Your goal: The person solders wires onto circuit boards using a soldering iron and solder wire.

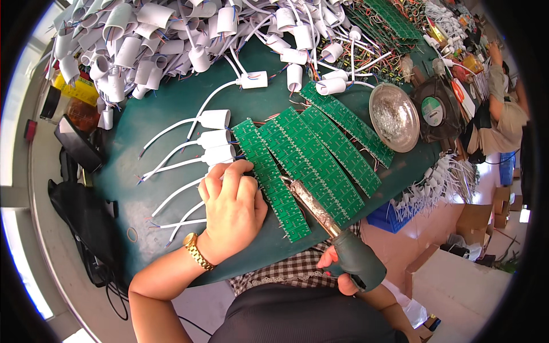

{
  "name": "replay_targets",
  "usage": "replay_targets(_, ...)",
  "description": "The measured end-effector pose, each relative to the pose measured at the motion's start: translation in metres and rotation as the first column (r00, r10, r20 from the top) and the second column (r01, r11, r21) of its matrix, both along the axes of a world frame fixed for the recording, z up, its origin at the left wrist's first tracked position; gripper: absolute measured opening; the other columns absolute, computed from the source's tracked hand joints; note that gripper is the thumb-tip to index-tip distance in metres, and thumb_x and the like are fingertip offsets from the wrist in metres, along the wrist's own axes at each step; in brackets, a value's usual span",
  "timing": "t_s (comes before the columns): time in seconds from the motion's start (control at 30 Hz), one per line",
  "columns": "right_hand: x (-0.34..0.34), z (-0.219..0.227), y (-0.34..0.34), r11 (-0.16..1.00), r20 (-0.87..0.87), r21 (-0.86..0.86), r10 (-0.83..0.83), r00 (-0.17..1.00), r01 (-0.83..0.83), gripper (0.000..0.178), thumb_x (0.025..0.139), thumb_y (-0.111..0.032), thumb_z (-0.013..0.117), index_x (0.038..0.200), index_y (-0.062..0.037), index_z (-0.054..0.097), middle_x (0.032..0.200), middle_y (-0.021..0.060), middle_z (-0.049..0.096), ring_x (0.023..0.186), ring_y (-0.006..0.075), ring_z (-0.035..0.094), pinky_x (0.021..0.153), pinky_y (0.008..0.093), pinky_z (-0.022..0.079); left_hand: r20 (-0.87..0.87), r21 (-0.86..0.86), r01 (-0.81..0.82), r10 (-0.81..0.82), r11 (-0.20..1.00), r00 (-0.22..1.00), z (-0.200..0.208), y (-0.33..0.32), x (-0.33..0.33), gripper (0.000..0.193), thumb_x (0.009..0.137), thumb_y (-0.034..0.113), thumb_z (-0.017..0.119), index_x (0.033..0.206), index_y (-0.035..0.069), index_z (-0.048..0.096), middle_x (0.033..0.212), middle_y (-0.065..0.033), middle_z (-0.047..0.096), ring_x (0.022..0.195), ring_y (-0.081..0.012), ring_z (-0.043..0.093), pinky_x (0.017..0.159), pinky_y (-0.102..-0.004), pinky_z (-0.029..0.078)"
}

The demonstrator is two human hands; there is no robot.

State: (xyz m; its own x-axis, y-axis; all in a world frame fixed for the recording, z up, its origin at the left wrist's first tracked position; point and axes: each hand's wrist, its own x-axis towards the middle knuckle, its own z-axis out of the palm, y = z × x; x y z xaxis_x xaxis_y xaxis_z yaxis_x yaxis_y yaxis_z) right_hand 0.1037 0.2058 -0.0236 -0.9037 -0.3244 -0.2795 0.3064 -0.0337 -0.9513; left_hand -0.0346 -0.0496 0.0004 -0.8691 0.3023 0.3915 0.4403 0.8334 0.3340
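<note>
My right hand point(337, 271) grips a soldering iron point(358, 257) by its dark green handle. The iron's scorched metal barrel slants up and left, and its tip is over the leftmost strip of green circuit boards point(289, 212), close to my left fingers. My left hand point(233, 197), with a gold watch point(197, 251) on the wrist, has its fingers curled down at that strip's left edge. Whatever the fingers pinch is hidden beneath them. Left of the strip lies a column of white plastic sleeves point(215, 119) with white cables, some partly covered by my left hand.
More circuit board panels point(311, 163) overlap to the right. A round metal dish point(394, 118) stands past them, beside a dark round object point(437, 111). White sleeves point(154, 16) are heaped at the back. A black bag point(86, 226) lies left; another person point(498, 123) sits far right.
</note>
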Motion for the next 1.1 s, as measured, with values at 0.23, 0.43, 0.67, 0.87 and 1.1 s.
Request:
replay_targets(0.23, -0.009, 0.013, 0.0, 0.994, -0.16, 0.093, 0.063, 0.985, -0.049, 0.048, 0.075, -0.019, 0.069, 0.114, 0.0054, 0.054, 0.092, 0.0075, 0.058, 0.084, 0.0134, 0.057, 0.073, 0.0259, 0.048, 0.001, 0.184, 0.047, -0.048, 0.982, 0.999, -0.003, -0.011, -0.004, 0.027, 0.061, -0.002, 0.071, 0.08, 0.009, 0.055, 0.106, -0.0063, 0.061, 0.1, -0.0311, 0.049, 0.088, -0.0434, 0.036)
replay_targets(0.43, -0.023, -0.004, -0.003, 0.902, -0.05, 0.432, 0.047, 0.998, -0.021, 0.033, 0.069, -0.017, 0.075, 0.092, -0.001, 0.057, 0.086, 0.0059, 0.059, 0.057, 0.0078, 0.048, 0.05, 0.0225, 0.04, -0.019, 0.203, 0.114, -0.112, 0.972, 0.993, 0.0, -0.019, -0.01, 0.026, 0.056, -0.001, 0.073, 0.075, 0.011, 0.059, 0.098, -0.0023, 0.063, 0.096, -0.028, 0.052, 0.086, -0.0405, 0.038)
replay_targets(0.67, -0.012, 0.005, -0.011, 0.916, -0.395, 0.401, 0.199, 0.897, -0.027, 0.019, 0.075, -0.017, 0.071, 0.074, -0.002, 0.06, 0.075, 0.0078, 0.062, 0.055, 0.0088, 0.051, 0.048, 0.0224, 0.041, -0.014, 0.201, 0.122, -0.122, 0.972, 0.992, 0.0, -0.019, -0.01, 0.026, 0.055, -0.001, 0.073, 0.073, 0.011, 0.058, 0.098, -0.0018, 0.063, 0.097, -0.0281, 0.051, 0.085, -0.0411, 0.038)
replay_targets(0.87, -0.011, 0.011, -0.009, 0.92, -0.238, 0.391, 0.127, 0.963, -0.025, 0.029, 0.08, -0.029, 0.07, 0.086, -0.0016, 0.064, 0.076, 0.0074, 0.061, 0.067, 0.0098, 0.056, 0.059, 0.0218, 0.045, -0.016, 0.203, 0.114, -0.113, 0.973, 0.993, -0.001, -0.018, -0.01, 0.025, 0.054, -0.001, 0.072, 0.072, 0.011, 0.059, 0.098, -0.0011, 0.063, 0.096, -0.028, 0.051, 0.084, -0.0411, 0.038)
replay_targets(1.1, -0.005, 0.012, 0.001, 0.994, -0.089, 0.091, 0.07, 0.994, -0.062, 0.056, 0.089, -0.044, 0.064, 0.127, -0.0054, 0.048, 0.088, 0.0129, 0.06, 0.074, 0.0167, 0.058, 0.06, 0.0253, 0.047, -0.013, 0.218, 0.115, -0.115, 0.969, 0.993, 0.0, -0.021, -0.01, 0.024, 0.054, -0.001, 0.071, 0.071, 0.012, 0.059, 0.098, -0.0001, 0.063, 0.096, -0.0275, 0.051, 0.084, -0.0407, 0.036)
